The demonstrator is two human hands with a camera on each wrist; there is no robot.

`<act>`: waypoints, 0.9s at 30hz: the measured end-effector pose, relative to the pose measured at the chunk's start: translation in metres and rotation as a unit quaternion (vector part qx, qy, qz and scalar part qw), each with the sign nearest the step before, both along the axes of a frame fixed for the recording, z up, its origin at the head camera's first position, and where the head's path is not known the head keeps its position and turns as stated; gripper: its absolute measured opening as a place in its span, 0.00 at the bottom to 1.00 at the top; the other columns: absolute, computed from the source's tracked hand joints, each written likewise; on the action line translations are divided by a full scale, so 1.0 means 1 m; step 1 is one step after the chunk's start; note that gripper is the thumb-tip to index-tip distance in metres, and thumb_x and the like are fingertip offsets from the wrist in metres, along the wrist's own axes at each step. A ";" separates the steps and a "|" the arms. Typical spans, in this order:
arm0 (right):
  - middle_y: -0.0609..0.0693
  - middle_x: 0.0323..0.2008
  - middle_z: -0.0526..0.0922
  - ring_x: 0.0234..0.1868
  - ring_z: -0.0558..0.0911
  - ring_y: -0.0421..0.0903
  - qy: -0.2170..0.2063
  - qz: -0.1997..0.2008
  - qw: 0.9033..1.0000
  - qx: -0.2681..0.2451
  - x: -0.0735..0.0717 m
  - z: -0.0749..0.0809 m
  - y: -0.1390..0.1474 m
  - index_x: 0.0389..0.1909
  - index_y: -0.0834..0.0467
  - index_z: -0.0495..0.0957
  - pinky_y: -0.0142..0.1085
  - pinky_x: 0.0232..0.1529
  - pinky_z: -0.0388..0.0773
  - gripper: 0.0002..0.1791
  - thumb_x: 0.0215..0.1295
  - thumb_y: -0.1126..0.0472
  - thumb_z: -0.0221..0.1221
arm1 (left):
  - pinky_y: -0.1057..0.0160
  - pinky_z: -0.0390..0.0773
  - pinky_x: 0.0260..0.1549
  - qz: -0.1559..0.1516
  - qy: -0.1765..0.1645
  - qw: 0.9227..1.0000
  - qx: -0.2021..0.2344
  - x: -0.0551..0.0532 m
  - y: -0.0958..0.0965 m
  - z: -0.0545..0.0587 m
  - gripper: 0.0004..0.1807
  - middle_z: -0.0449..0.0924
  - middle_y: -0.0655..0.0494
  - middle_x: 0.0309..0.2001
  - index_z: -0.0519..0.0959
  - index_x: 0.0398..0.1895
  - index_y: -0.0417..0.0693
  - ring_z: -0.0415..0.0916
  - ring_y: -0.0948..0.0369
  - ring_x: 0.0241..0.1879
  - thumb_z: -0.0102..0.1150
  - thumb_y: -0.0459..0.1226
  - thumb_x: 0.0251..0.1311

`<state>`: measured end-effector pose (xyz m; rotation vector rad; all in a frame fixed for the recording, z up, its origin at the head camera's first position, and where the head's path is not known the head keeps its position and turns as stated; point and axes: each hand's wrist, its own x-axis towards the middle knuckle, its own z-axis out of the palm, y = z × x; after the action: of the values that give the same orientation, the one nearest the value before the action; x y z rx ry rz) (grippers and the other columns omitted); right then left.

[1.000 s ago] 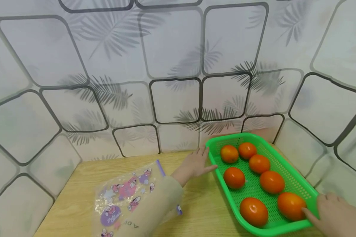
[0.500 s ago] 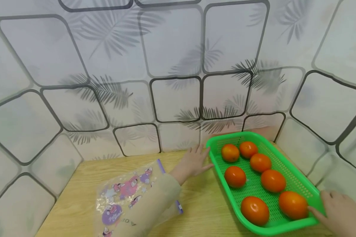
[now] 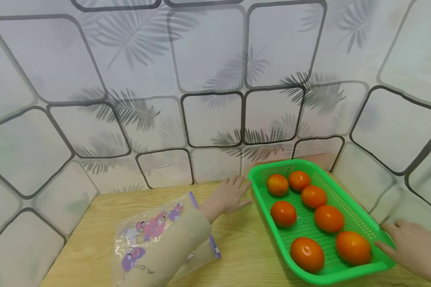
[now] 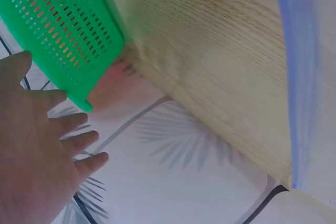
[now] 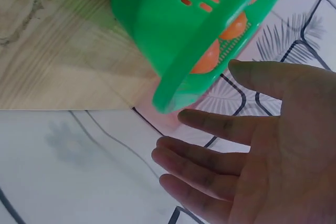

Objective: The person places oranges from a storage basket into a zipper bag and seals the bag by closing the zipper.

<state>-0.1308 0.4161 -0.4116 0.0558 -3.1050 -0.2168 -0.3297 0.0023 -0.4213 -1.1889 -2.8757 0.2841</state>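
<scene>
A green plastic basket with perforated walls stands on the right of the table, holding several round orange-red fruits, such as the front one. To the basket's left, my left hand has its fingers spread beside the far left rim; in the left wrist view the fingers are apart from the basket. My right hand is at the near right corner, its thumb over the rim. From the right wrist view, the fingers are extended near the basket's end.
A clear zip bag with pink and purple cartoon prints lies flat on the wooden table, partly under my left sleeve. Patterned wall covering rises behind the table and on both sides.
My left hand has drawn back slightly to the left, away from the basket rim. My right hand has shifted a little up and right. The basket and fruits stay about where they were.
</scene>
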 end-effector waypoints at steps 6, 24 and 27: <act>0.59 0.37 0.83 0.36 0.82 0.57 -0.014 0.026 1.000 -0.009 -0.006 0.008 -0.011 0.50 0.69 0.83 0.57 0.38 0.83 0.29 0.61 0.47 0.73 | 0.47 0.60 0.82 -0.044 0.025 0.999 -0.012 0.005 -0.014 0.008 0.35 0.59 0.47 0.83 0.57 0.85 0.56 0.57 0.48 0.83 0.37 0.59 0.83; 0.72 0.59 0.78 0.55 0.81 0.73 0.073 0.110 0.991 -0.011 -0.023 0.022 -0.055 0.65 0.61 0.78 0.67 0.51 0.80 0.42 0.55 0.41 0.76 | 0.48 0.59 0.82 -0.039 0.029 0.998 -0.039 0.020 -0.064 0.012 0.36 0.61 0.47 0.83 0.62 0.83 0.55 0.57 0.48 0.83 0.38 0.61 0.81; 0.70 0.60 0.79 0.55 0.82 0.72 0.079 0.121 0.989 -0.011 -0.025 0.023 -0.063 0.65 0.60 0.78 0.68 0.53 0.80 0.41 0.55 0.42 0.76 | 0.48 0.58 0.82 -0.033 0.024 0.998 -0.042 0.023 -0.071 0.012 0.36 0.61 0.48 0.82 0.61 0.83 0.55 0.57 0.48 0.83 0.39 0.61 0.81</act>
<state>-0.1560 0.3531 -0.3883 0.3909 -2.9071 -0.1714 -0.3068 -0.0689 -0.4089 -1.2690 -2.8026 0.4308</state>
